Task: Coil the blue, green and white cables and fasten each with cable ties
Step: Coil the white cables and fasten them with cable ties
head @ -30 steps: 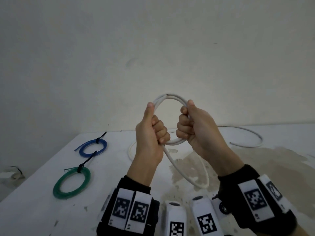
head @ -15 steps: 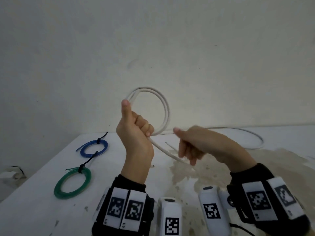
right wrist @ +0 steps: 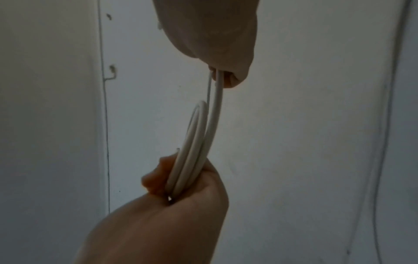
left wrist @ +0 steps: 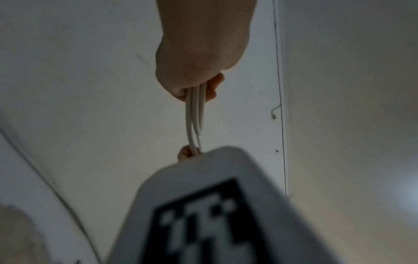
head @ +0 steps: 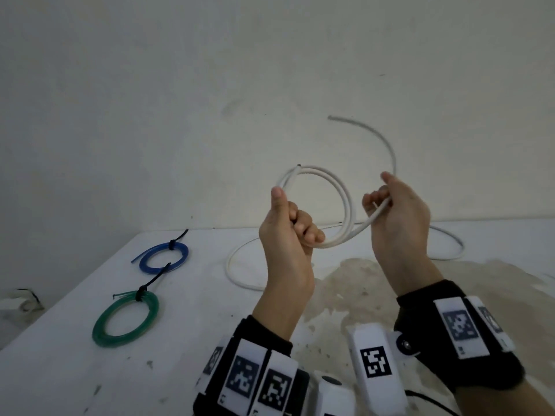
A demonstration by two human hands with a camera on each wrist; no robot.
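My left hand (head: 289, 235) is held up in a fist round the white cable (head: 345, 199), which forms a two-turn loop above it. In the left wrist view the white cable (left wrist: 195, 110) leaves my left hand (left wrist: 192, 71) as several strands side by side. My right hand (head: 387, 205), to the right of the loop, pinches the trailing strand, and its free end (head: 387, 139) arcs up in front of the wall. The right wrist view shows my right hand (right wrist: 214, 44) above and the coil (right wrist: 192, 151) running down into the left fist (right wrist: 176, 205).
On the white table (head: 75, 370) at the left lie a blue coil (head: 150, 267) and a green coil (head: 103, 333), each fastened with a black cable tie. A length of white cable (head: 237, 274) curves on the table behind my hands. A brown stain (head: 345, 283) marks the table.
My right hand has risen with the trailing strand, whose free end has swung up off the table. The left hand shifted right, and the loop has gained a turn.
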